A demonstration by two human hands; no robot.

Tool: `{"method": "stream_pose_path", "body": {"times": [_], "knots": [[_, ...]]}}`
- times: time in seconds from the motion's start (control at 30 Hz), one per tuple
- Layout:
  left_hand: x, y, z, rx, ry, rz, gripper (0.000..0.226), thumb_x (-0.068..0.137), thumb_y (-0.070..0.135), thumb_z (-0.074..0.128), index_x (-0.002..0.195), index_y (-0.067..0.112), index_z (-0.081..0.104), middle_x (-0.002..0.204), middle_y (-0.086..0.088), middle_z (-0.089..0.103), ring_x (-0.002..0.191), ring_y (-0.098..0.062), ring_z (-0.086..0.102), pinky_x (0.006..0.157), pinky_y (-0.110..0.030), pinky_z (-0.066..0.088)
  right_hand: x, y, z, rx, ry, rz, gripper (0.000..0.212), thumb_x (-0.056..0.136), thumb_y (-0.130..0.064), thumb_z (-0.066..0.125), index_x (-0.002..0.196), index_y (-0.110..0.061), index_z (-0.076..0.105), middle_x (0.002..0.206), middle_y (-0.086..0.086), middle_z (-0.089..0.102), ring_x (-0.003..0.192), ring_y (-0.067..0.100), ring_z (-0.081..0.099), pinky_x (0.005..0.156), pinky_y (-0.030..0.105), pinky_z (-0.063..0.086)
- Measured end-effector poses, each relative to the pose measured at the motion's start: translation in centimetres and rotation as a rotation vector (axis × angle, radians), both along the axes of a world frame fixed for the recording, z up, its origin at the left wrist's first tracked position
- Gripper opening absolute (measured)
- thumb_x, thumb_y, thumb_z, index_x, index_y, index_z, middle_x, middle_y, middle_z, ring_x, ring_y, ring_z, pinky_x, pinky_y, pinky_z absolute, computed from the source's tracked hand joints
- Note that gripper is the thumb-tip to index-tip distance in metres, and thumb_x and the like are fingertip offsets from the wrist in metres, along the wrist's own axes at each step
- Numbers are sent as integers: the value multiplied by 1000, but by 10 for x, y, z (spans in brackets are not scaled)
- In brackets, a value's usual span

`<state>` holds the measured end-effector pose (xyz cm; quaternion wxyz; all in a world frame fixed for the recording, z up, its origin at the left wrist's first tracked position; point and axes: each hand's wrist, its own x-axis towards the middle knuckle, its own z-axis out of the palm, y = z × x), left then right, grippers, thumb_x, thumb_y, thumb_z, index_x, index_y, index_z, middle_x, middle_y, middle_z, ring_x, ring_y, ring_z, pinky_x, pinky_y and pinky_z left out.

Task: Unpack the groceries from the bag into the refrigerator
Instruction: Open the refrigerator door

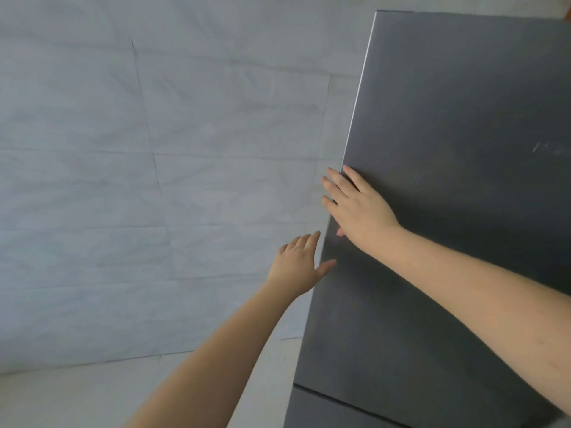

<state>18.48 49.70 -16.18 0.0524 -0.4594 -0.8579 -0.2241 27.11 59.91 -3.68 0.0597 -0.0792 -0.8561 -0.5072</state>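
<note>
Pale tiled wall (154, 180), filling the left and centre of the view. Dark grey refrigerator (448, 211) at right, upper door closed, seam to a lower door visible near the bottom edge; faint blurred lettering on the door face, unreadable. Pale floor (77, 396) at lower left. Right hand (355, 205), fingers straight and spread, palm flat against the upper door at its left edge, fingertips reaching past that edge. Left hand (298, 264), lower down, fingers relaxed and extended beside the same edge, thumb touching the door face, holding nothing.
</note>
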Motion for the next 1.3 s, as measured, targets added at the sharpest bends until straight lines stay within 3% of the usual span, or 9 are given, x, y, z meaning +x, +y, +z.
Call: {"method": "stream_pose_path", "body": {"times": [0.07,0.17,0.23,0.33,0.6,0.9,1.17,1.3], "knots": [[0,9,4,-2,-197,-20,82,90,65,46,153,19,20,155,-4,34,138,-25,37,111,-42,33,-4,-1,2,38,-66,-13,69,95,-52,43,147,-10,28,159,18,16,147,39,-2,117,53,-8],[2,19,0,21,-374,-33,80,85,61,59,144,15,32,142,-8,49,123,-28,52,97,-41,47,-8,-3,8,61,-103,-4,70,90,-57,49,139,-8,40,148,17,36,142,39,18,116,54,-9],[2,24,-5,116,-457,7,68,86,57,61,133,12,43,129,-8,58,111,-26,59,88,-39,51,-8,-5,10,65,-97,4,69,88,-57,52,135,-6,44,141,16,43,137,38,27,118,54,-6],[3,27,-9,234,-534,81,46,91,46,60,117,9,50,111,-9,65,96,-26,61,72,-35,48,-7,-8,8,42,-71,10,51,94,-42,50,131,-7,48,136,15,46,133,36,31,118,53,-6],[6,24,-11,259,-467,94,32,93,41,58,106,13,50,101,-6,65,87,-27,61,69,-37,46,-7,-20,7,5,-26,-14,48,91,-37,55,130,-10,52,134,12,48,132,33,33,120,47,1],[16,4,-14,198,-289,56,38,94,46,54,105,10,48,103,-6,64,89,-30,61,70,-38,47,11,-36,8,-32,-17,59,37,90,-28,56,118,-4,56,125,13,51,122,33,40,119,46,8],[49,-40,-19,193,-196,-59,36,93,50,54,91,18,36,96,-7,62,82,-32,60,60,-36,39,54,-66,1,-76,17,113,33,84,-23,63,112,-5,62,120,14,57,123,34,44,119,45,3],[75,-61,-27,230,-104,-112,38,93,53,51,95,16,41,92,-4,61,76,-33,61,57,-34,34,85,-84,-1,-98,29,119,30,85,-20,59,110,-4,61,116,14,58,120,34,46,118,43,-1]]}}
